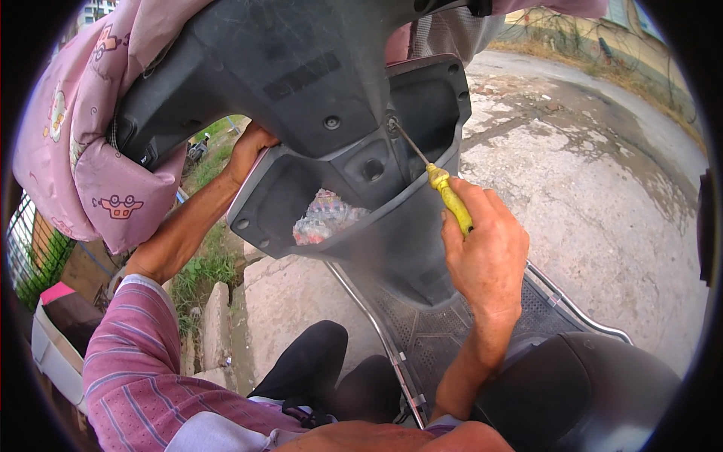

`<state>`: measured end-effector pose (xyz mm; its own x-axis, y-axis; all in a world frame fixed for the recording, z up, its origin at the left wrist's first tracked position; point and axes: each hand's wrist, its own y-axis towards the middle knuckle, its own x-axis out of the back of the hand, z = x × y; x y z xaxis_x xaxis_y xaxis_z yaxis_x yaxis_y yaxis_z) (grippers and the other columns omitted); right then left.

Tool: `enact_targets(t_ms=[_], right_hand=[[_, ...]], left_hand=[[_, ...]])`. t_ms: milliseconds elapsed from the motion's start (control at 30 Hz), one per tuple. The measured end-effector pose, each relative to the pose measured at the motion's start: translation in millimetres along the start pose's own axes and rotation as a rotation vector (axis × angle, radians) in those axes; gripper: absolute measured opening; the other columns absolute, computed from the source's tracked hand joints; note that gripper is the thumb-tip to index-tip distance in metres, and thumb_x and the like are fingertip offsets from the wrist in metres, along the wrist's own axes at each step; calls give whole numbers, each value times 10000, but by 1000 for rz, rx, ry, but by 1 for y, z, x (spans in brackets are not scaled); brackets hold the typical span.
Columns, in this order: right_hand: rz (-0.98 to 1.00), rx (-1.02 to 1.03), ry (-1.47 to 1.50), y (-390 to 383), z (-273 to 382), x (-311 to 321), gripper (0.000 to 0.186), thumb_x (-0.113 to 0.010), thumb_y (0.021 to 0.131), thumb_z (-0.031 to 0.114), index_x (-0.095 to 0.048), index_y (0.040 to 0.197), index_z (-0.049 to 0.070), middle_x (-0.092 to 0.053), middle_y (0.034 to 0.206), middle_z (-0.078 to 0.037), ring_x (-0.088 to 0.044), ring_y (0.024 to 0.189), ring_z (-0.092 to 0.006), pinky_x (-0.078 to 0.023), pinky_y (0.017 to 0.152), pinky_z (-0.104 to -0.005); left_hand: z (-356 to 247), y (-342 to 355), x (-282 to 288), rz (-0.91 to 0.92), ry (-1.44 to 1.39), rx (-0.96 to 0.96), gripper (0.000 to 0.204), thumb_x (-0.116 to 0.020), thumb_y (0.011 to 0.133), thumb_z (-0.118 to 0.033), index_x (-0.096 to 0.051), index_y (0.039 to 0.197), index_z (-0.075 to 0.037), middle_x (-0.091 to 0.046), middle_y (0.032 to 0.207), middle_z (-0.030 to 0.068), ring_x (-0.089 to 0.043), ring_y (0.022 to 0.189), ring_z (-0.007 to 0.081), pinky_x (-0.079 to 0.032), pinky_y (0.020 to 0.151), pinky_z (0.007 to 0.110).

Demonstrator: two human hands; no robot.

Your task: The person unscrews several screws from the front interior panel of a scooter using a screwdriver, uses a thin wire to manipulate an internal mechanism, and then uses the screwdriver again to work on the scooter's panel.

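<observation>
I look in remotely on an outdoor place in daylight. Pale, rough concrete (557,196) spreads right, with dry grass (576,39) along a yellowish wall (655,64) far right. Green grass (207,275) grows left; a barred fence (25,226) stands farther left.

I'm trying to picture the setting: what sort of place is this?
Outdoors, probably a yard or lane: worn concrete paving surrounds the scooter, grass grows to the left, and a yellowish wall stands at upper right.

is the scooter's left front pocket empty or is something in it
Not empty: a crumpled, plastic-looking bundle lies inside the left front pocket.
</observation>
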<state>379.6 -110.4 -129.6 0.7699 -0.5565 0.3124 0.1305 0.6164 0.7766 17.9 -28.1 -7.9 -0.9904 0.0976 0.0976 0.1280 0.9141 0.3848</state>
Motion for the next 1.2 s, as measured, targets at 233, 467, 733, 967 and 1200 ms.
enact_targets(t_ms=[233, 467, 733, 967, 1200], right_hand=[[21, 15, -25, 1, -5, 2, 359, -794, 880, 116, -735, 1234, 130, -713, 957, -129, -713, 834, -393, -562, 706, -489], [14, -21, -12, -2, -1, -1, 350, -799, 875, 108, -740, 1219, 122, -717, 967, -130, -714, 849, -399, -563, 716, -492], [28, -46, 83, -4, -6, -9, 351, -772, 900, 55, -726, 1247, 34, -769, 1117, -206, -740, 1020, -417, -580, 899, -443], [-51, -80, 110, -34, 0, -15, 338, -767, 913, 63, -720, 1244, 14, -767, 1093, -221, -744, 981, -419, -576, 872, -436], [-45, -275, 309, -87, 21, -6, 286, -789, 892, 75, -743, 1169, 22, -749, 1006, -184, -732, 878, -380, -571, 785, -417]], left_hand=[[-2, -4, -15, -35, -11, -6, 553, -550, 955, -24, -518, 1507, 10, -631, 1453, 138, -615, 1319, 268, -471, 1170, 397], [-4, -4, -6, 21, 156, -46, 576, -532, 934, -14, -516, 1509, 17, -628, 1459, 144, -616, 1319, 271, -469, 1170, 392], [2, 8, 9, 44, 17, -15, 505, -525, 908, -18, -588, 1407, 29, -672, 1327, 124, -638, 1224, 238, -488, 1111, 370], [7, 11, 13, 78, -36, -10, 457, -519, 947, -64, -593, 1396, -22, -671, 1318, 102, -660, 1184, 223, -528, 1066, 367], [6, 7, 8, 55, -55, 5, 454, -528, 994, -90, -551, 1446, -45, -656, 1356, 92, -660, 1248, 241, -524, 1110, 391]])
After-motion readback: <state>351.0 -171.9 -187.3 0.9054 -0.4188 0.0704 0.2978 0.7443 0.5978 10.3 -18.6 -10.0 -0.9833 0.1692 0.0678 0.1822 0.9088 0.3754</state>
